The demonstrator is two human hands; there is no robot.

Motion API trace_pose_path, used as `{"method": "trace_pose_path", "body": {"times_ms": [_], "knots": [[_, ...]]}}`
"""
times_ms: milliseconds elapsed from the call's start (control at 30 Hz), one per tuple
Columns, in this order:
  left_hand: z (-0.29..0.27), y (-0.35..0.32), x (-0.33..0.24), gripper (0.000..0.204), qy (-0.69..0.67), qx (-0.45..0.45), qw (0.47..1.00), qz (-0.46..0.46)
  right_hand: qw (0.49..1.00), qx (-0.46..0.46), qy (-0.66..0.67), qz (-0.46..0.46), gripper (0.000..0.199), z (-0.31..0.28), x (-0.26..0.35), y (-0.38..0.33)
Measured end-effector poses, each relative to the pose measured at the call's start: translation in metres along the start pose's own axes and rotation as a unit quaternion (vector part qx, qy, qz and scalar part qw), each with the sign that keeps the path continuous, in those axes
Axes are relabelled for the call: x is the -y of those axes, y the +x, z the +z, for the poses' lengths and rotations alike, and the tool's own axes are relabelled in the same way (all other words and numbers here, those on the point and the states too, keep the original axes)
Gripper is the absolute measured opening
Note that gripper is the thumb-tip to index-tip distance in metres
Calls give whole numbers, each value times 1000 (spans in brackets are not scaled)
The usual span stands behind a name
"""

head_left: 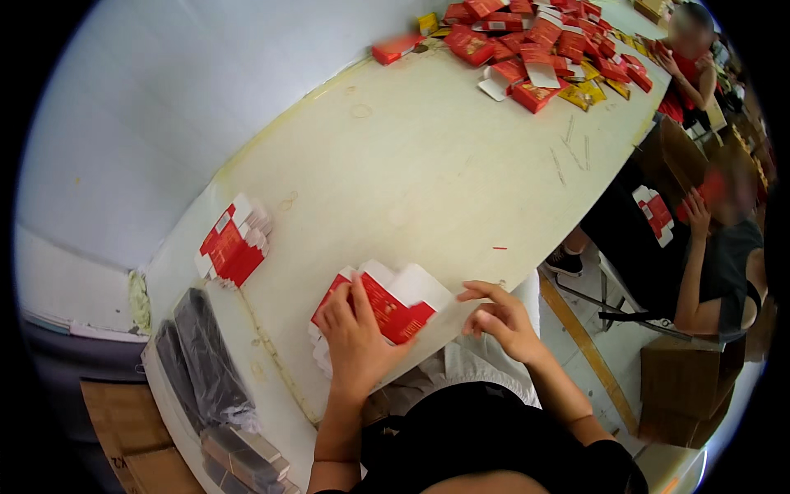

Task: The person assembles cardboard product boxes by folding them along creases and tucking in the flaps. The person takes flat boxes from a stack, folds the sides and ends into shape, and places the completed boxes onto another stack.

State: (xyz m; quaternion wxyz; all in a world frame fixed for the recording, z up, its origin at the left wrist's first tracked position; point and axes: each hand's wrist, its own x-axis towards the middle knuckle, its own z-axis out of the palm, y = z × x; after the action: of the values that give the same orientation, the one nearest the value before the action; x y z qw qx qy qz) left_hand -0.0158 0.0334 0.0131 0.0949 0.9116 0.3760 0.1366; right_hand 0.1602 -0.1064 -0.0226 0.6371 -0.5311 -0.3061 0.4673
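Note:
A red-and-white flattened carton (pixel 401 317) lies near the table's front edge, apparently atop other flat cartons whose white flaps stick out at its left. My left hand (pixel 352 331) grips it from above, fingers bent over its red panel; the thumb's hold is partly hidden. Just right of the carton, my right hand (pixel 500 319) hovers, fingers apart and half curled, with nothing visible in it. Farther left on the table sits another stack of flattened red-and-white cartons (pixel 236 247).
Red boxes (pixel 536 58) and yellow packets (pixel 583 95) are heaped at the table's far end. Plastic-wrapped dark bundles (pixel 210 362) lie at the left edge. Two people sit along the right side, near brown cardboard boxes (pixel 690 377). A wall borders the table's left.

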Motion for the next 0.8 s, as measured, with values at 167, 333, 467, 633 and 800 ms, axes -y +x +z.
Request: {"method": "trace_pose_path", "body": {"times_ms": [167,333,467,633,800], "knots": [[9,-6,-30,102,-13,-14,999,41,963,8,-247,-106,20,-4,21,17],[11,3,-61,96,-24,-76,991,112,987,-39,-134,-75,10,-18,20,4],[13,8,-67,90,-21,-106,980,168,993,-104,-47,-17,9,-24,19,0],[22,6,-69,64,-104,-83,968,214,978,-181,46,-95,15,-10,14,-2],[24,0,-80,57,-149,-9,958,245,968,-140,24,-209,58,15,-36,8]]}}
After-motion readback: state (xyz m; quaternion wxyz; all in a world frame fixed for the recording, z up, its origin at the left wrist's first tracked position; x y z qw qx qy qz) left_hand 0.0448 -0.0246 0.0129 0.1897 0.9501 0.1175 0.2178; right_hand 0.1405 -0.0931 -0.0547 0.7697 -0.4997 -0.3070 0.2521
